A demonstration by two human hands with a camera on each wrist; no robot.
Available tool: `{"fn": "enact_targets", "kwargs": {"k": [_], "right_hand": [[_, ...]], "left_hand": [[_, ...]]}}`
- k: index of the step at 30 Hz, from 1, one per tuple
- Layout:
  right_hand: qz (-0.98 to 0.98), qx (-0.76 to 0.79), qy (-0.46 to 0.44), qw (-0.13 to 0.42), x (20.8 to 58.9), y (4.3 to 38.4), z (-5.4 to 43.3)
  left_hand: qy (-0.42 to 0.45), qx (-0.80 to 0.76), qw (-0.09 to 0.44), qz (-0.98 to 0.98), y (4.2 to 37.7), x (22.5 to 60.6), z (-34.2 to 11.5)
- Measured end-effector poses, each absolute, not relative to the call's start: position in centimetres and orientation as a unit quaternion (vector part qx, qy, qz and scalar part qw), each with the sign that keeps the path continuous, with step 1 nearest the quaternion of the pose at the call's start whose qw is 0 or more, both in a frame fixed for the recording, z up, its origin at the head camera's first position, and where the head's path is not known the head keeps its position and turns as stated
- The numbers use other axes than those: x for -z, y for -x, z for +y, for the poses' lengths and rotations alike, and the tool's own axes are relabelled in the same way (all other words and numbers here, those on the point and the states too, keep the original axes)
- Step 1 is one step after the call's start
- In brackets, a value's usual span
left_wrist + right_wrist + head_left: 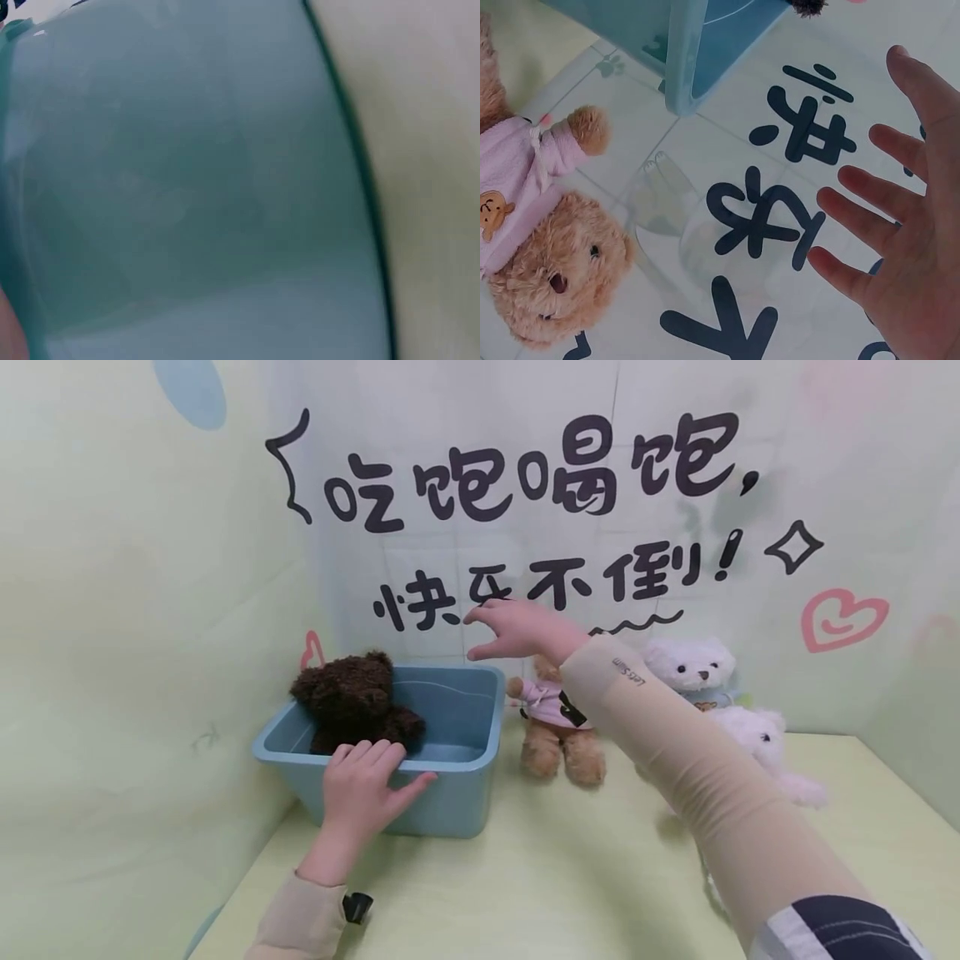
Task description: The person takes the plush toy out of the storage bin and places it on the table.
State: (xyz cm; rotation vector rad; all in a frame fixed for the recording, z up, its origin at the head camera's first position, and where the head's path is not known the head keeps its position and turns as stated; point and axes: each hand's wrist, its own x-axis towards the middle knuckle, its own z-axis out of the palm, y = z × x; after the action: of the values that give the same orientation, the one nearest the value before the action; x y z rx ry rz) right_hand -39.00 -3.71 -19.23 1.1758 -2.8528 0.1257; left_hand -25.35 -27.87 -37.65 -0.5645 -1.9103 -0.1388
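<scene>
A blue plastic bin (450, 793) stands at the left of the table with a dark brown teddy bear (348, 693) inside it. My left hand (360, 789) holds the bin's near rim, fingers over the edge and thumb lying along the outside. The left wrist view is mostly filled by the bin's wall (187, 172). My right hand (521, 628) is raised above the bin's right end, its fingers spread with nothing in them (907, 217). Below and to the right of that hand sits a tan teddy bear (543, 752) in a pink top, partly hidden by the right arm.
Two white teddy bears are at the right, one behind (690, 664) and one in front (750, 735), both partly covered by the right sleeve. Behind the pale table (525, 893) hangs a printed backdrop (465, 410) with large dark lettering.
</scene>
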Motion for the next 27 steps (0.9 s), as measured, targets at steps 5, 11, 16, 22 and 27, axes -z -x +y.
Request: {"fn": "enact_targets", "kwargs": {"k": [5,11,16,22,27], "right_hand": [[-0.924,-0.038,-0.379,0.025,19.1,39.0,-3.9],[-0.923,-0.04,-0.381,0.024,18.9,38.7,-4.4],[-0.92,-0.042,-0.389,0.024,19.1,38.1,-5.4],[-0.915,-0.041,-0.4,0.035,19.2,37.8,-6.6],[-0.913,-0.039,-0.404,0.034,19.1,37.5,-7.4]], "left_hand": [[0.235,0.042,0.485,-0.841,24.9,36.7,-28.1],[0.234,0.036,0.464,-0.854,24.8,36.3,-28.2],[0.228,0.027,0.465,-0.855,24.0,36.4,-28.5],[0.237,0.019,0.505,-0.83,23.3,36.5,-28.4],[0.253,0.024,0.548,-0.797,23.0,36.3,-28.0]]}}
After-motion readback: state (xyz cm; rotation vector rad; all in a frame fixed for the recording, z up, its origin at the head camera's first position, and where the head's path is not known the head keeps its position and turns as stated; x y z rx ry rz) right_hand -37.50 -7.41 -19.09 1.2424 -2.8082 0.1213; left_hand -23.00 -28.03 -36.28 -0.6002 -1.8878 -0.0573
